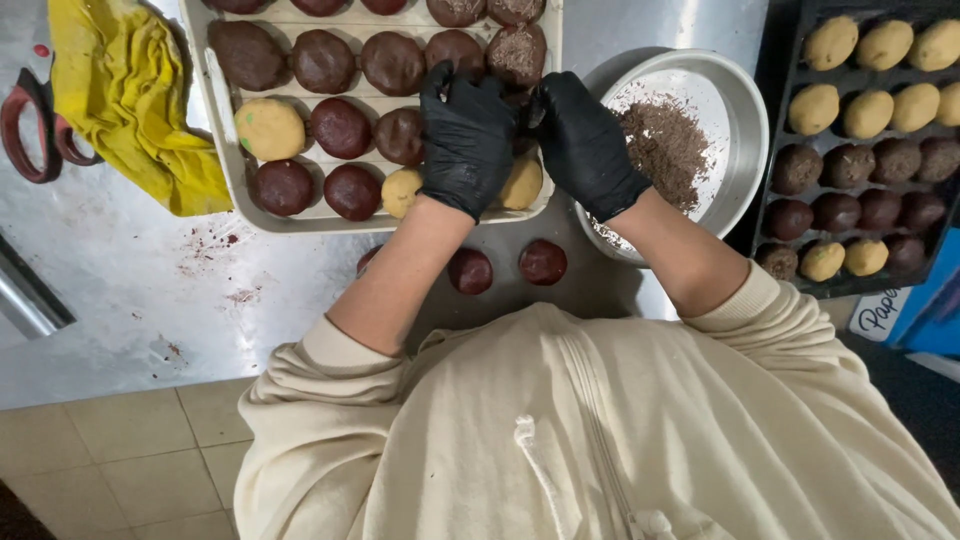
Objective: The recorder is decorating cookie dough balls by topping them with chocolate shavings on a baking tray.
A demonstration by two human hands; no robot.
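A shallow white rectangular tray (222, 130) of round dough balls (341, 128) sits on the steel tabletop (130, 290). Left of it lies a crumpled yellow cloth (130, 95), with red-handled scissors (30, 125) further left. Right of the tray stands a round metal pan (735, 110) holding chocolate shavings (665, 145); a black moulded tray (790, 75) lies beyond it. Both hands (465, 135) meet over the white tray's right end.

Whatever the gloved hands (525, 140) pinch is hidden, white tray (215, 120) and dark tray (790, 60) cut off by top edge
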